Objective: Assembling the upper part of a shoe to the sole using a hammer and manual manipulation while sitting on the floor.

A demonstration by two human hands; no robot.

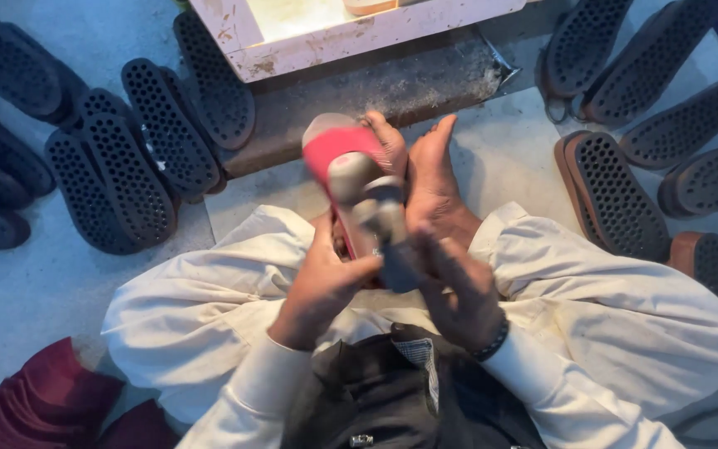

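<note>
— Holding what, exactly?
— Left hand (319, 278) grips the red shoe (338, 166), resting against the feet (430, 179), long axis pointing away. Right hand (459, 291) closes round the hammer (376, 212), just above it.

Red shoe piece (336, 148): smooth, slight sheen. Hammer head (367, 193): dull grey metal. Black soles (130, 166): matt rubber, studded. Floor (35, 283): rough concrete. White trousers (625, 308): creased cloth.
</note>
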